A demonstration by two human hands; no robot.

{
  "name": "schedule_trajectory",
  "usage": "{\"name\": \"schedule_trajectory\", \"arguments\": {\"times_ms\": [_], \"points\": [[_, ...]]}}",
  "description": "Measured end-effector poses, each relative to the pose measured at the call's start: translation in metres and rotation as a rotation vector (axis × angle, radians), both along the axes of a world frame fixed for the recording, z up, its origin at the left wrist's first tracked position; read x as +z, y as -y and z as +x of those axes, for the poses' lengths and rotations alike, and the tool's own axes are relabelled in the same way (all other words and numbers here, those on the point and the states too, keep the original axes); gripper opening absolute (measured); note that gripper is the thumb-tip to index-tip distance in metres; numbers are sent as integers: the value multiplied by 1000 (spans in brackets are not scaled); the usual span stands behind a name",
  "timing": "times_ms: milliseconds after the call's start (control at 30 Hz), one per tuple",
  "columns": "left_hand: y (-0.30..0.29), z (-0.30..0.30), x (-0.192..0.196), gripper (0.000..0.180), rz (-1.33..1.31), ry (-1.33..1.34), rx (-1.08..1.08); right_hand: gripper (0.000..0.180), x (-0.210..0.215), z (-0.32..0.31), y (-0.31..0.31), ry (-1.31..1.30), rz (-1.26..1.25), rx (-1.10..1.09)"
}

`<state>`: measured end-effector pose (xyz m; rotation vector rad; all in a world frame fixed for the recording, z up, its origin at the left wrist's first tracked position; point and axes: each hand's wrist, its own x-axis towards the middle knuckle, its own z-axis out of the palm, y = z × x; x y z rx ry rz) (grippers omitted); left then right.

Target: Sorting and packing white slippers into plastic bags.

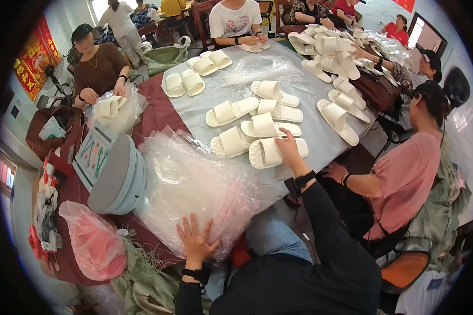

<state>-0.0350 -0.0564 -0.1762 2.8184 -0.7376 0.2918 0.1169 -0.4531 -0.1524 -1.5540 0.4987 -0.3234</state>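
Note:
My left hand (197,241) lies with spread fingers on the near edge of a thick stack of clear plastic bags (189,176). My right hand (290,152) grips a cream slipper (266,153), the nearest one in the group, with its fingers over the strap and footbed. Beside it rest other cream slippers, among them one slipper (231,142) to its left and one pair's slipper (231,111) farther back. All have wide straps and textured footbeds. The underside of my right hand is hidden.
A grey-blue bin-like container (123,173) stands left of the bags, with a pink plastic bag (94,241) nearer. A slipper heap (328,47) lies at the far right. A person in pink (404,168) sits close on my right; another (101,73) handles a bagged pair across the table.

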Motion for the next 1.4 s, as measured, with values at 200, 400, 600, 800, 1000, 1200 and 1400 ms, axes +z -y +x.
{"name": "schedule_trajectory", "arguments": {"times_ms": [200, 400, 600, 800, 1000, 1200, 1400], "points": [[2, 1, 1, 68, -14, -4, -9, 42, 30, -45, -1, -97, 174, 59], [2, 0, 0, 67, -20, -18, -6, 42, 53, -73, 18, -150, 209, 277], [1, 1, 0, 67, -28, -12, -9, 38, 76, -57, 47, 68, 620, 266], [1, 0, 0, 67, -31, -10, -6, 47, 94, -9, 41, -254, 212, 394], [0, 0, -3, 67, -28, -13, -2, 54, 99, 19, 10, -155, 262, 592], [0, 0, -2, 67, -24, -12, -9, 51, 66, 15, 13, -115, -96, 551], [1, 1, -3, 67, -27, 6, -7, 23, 60, 32, 18, -102, -306, 669]]}}
